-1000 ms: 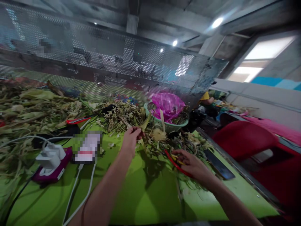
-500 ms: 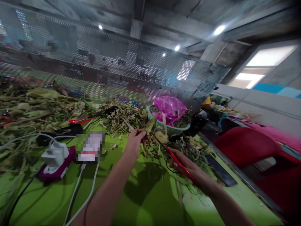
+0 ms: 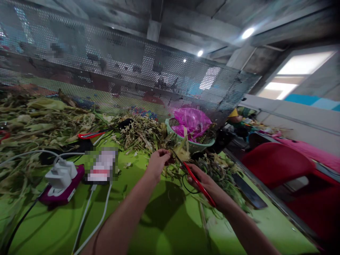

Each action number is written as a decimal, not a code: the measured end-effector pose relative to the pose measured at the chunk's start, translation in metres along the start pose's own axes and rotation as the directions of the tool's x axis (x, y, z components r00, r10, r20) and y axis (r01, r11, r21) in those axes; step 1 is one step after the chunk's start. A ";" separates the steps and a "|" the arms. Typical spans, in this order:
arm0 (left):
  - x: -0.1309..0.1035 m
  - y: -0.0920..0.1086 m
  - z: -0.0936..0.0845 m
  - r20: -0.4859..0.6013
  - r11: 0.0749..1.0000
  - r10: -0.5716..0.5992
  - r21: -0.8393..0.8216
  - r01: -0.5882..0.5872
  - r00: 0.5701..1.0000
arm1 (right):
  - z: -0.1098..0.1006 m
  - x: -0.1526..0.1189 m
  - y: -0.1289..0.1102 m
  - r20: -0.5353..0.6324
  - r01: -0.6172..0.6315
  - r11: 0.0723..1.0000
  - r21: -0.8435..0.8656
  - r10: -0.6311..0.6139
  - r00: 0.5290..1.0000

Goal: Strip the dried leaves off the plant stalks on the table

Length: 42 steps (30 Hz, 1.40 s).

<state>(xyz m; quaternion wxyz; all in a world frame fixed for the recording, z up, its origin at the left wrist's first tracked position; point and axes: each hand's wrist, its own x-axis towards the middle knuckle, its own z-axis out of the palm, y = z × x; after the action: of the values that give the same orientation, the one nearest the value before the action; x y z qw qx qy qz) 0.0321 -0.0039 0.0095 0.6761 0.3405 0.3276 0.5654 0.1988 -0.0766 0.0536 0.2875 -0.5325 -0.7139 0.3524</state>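
Note:
My left hand pinches a pale, dried husk-like plant piece, fingertips pressed together at its near end. In my right hand is a slim red-handled tool with a thin dark shaft. The shaft points up and left, its tip at the plant piece beside my left fingertips; whether it touches cannot be made out. A thin black loop hangs beside the handle. Beneath and behind both hands lie loose dried leaves and stems on the green tabletop.
A pale green basket holds a magenta plastic bag. At left are a phone, a purple power strip with white plugs, cables, and another red tool. A dark flat bar lies right; a perforated screen stands behind.
My left hand has moved slightly right, and the plant piece has shifted right with it. My right hand and the red-handled tool have moved a little left, bringing both hands closer together.

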 end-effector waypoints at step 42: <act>0.001 0.021 -0.004 -0.102 0.956 0.264 0.163 -0.246 0.959 | 0.037 0.081 -0.014 -0.432 0.249 0.964 0.096 -0.185 0.883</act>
<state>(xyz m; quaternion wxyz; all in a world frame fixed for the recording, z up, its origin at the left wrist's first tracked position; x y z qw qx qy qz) 0.0172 0.0001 0.0248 0.5488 0.3941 0.3628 0.6418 0.1405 -0.0085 0.0465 0.5104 -0.4893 -0.6623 0.2477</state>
